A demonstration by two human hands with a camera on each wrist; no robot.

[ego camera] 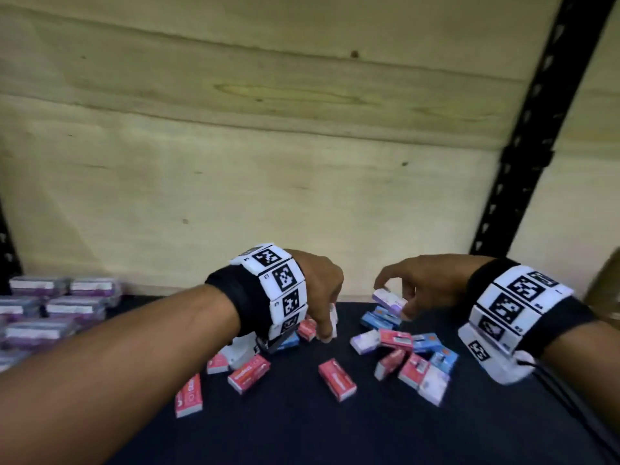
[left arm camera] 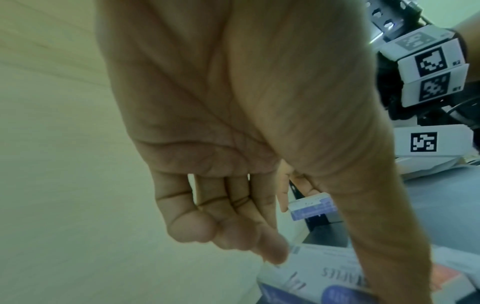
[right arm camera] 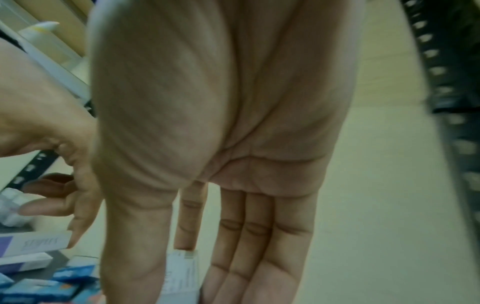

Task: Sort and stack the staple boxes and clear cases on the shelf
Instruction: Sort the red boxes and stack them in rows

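Purple staple box pinched between right fingers.

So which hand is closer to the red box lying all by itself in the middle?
Left. The left hand hangs just above and behind the lone red box, pinching a white box. The right hand is farther off to the right, holding a purple-and-white box.

**Open shelf front, crowded middle and left**

The dark shelf is bare along its near edge, leaving room to reach in. Scattered staple boxes crowd the middle, with a gap around the lone red box. Stacked clear cases block the far left. The plywood back wall closes the rear; a black upright bounds the right.
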